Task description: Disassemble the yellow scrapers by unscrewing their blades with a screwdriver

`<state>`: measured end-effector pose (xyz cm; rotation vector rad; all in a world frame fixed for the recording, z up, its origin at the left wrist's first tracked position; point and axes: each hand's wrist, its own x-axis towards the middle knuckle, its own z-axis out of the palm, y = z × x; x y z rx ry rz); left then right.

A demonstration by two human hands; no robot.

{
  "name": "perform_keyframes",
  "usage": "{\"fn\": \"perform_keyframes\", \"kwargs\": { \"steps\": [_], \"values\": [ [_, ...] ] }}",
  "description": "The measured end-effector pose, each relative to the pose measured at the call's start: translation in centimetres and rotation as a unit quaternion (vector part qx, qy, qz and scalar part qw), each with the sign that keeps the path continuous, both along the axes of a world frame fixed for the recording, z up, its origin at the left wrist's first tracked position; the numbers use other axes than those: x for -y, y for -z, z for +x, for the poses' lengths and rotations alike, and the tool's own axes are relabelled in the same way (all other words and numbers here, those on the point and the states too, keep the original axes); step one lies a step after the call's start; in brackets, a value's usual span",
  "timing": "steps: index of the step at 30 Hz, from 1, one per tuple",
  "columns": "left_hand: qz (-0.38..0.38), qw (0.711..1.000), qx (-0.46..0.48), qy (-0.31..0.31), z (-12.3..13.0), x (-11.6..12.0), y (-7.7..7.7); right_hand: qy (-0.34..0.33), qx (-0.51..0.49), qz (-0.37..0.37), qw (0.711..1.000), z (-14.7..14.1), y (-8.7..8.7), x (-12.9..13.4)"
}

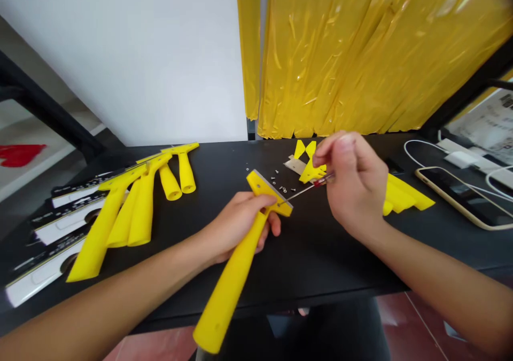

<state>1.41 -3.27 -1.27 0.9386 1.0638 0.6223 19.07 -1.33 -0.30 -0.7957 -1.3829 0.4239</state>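
Observation:
My left hand (244, 219) is closed around the neck of a yellow scraper (234, 275), its thumb pressed on the head. A metal blade edge shows along the scraper's far side, and the long handle points down toward me. In my right hand (352, 179) is a thin screwdriver (306, 190) with a reddish collar; its handle is hidden in the fingers. The screwdriver's tip meets the scraper head at a screw spot near the right end. Several small screws (282, 189) lie loose on the black table just beyond the head.
Several yellow scrapers (140, 206) lie at left, near black-and-white boxes (52, 275). Yellow head pieces (308, 166) and yellow handles (406, 193) are beyond and beside my right hand. A phone (468, 195) with white cables sits at right on the black table (320, 265).

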Motion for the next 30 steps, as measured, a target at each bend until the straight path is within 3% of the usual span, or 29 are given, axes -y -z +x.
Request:
{"fn": "perform_keyframes", "kwargs": {
  "steps": [3, 6, 10, 14, 19, 24, 30],
  "values": [
    [-0.043, 0.998, 0.040, 0.038, 0.9, 1.0, 0.3, -0.154, -0.151, -0.132, 0.967, -1.3, -0.9, -0.5],
    [-0.061, 0.995, 0.058, 0.056, 0.8, 1.2, 0.8, -0.250, -0.179, -0.237, 0.922, -2.6, -2.2, -0.6],
    [-0.050, 0.994, 0.076, 0.053, -0.1, 0.2, 1.6, -0.320, -0.196, -0.258, 0.890, -3.7, -3.5, -0.3],
    [-0.048, 0.993, 0.090, 0.061, -0.8, -0.7, 2.0, -0.381, -0.178, -0.273, 0.865, -3.1, -3.4, -0.9],
    [-0.057, 0.993, 0.059, 0.086, -0.8, -0.6, 1.5, -0.544, -0.076, -0.313, 0.775, -1.6, -2.9, -2.1],
    [-0.020, 0.994, 0.065, 0.087, -0.7, -0.4, 1.2, -0.529, -0.081, -0.267, 0.802, -2.2, -3.1, -1.3],
    [-0.004, 0.995, 0.036, 0.094, -0.7, -0.1, 1.1, -0.525, -0.116, -0.225, 0.813, -2.3, -2.8, -1.1]
  ]
}}
